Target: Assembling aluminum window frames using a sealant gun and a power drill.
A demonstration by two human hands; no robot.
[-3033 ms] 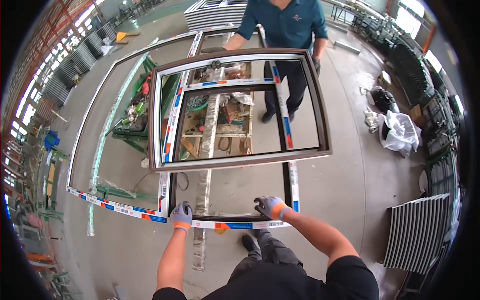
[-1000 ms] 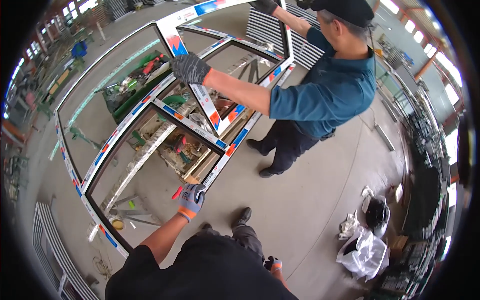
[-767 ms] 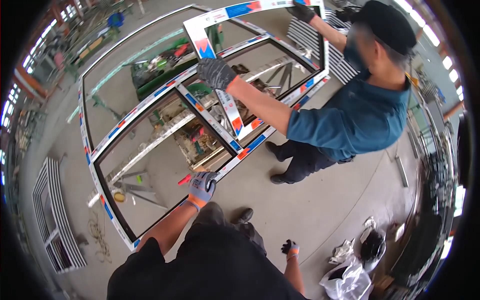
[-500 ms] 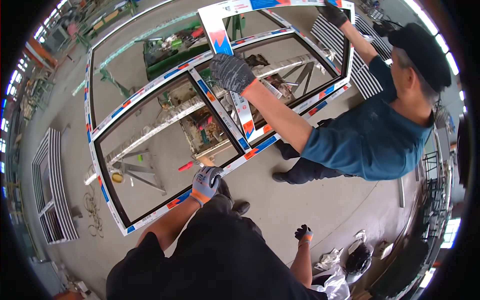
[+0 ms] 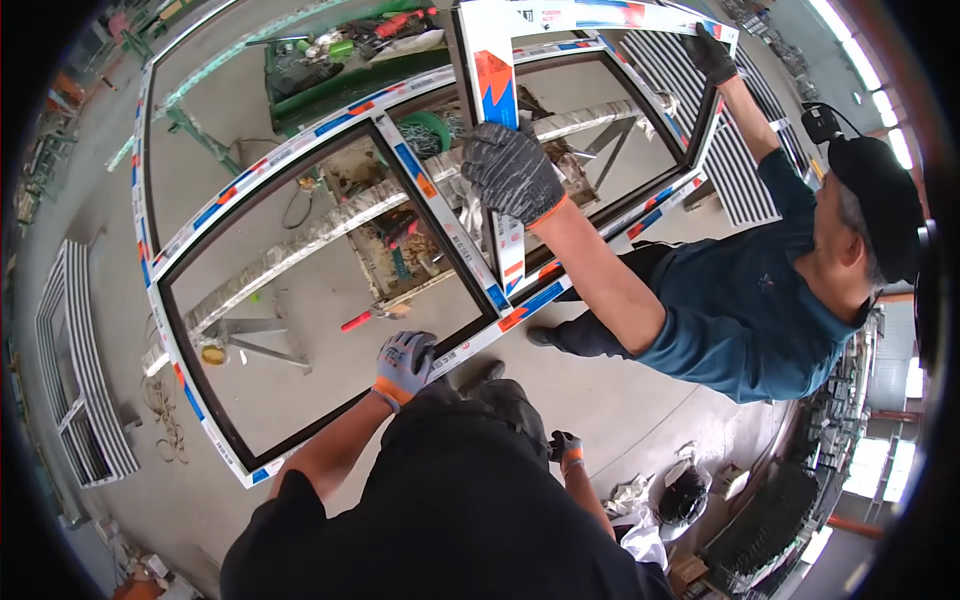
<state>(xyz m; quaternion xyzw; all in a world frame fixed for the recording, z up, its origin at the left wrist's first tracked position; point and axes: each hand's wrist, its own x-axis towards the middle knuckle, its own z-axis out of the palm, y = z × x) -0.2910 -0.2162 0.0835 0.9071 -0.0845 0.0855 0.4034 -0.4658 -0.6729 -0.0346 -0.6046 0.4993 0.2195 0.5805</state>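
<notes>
A large rectangular window frame [image 5: 228, 425], with white, blue and orange film along its rails, lies across supports before me. My left hand [image 5: 405, 362], in a grey glove with an orange cuff, is closed over its near rail. Low beside my right hip hangs my right hand [image 5: 567, 447], its dark-fingered glove loosely curled and apart from the frame. To the right a co-worker grips a smaller tilted sash [image 5: 492, 70] over the frame's right part, one gloved hand [image 5: 515, 172] on its near-left side and the other hand [image 5: 710, 55] at its far-right corner.
Wrapped support bars [image 5: 290, 270] run beneath the frame. A green tool bin [image 5: 300, 105] sits beyond it, and a green bowl of screws [image 5: 425, 133] shows through it. Striped profile frames [image 5: 85, 370] lie at left; bagged material [image 5: 683, 497] is on the floor at right.
The co-worker has shifted the sash to the right and stands it steeper. My right hand has come in closer to my hip. My left hand stays on the near rail.
</notes>
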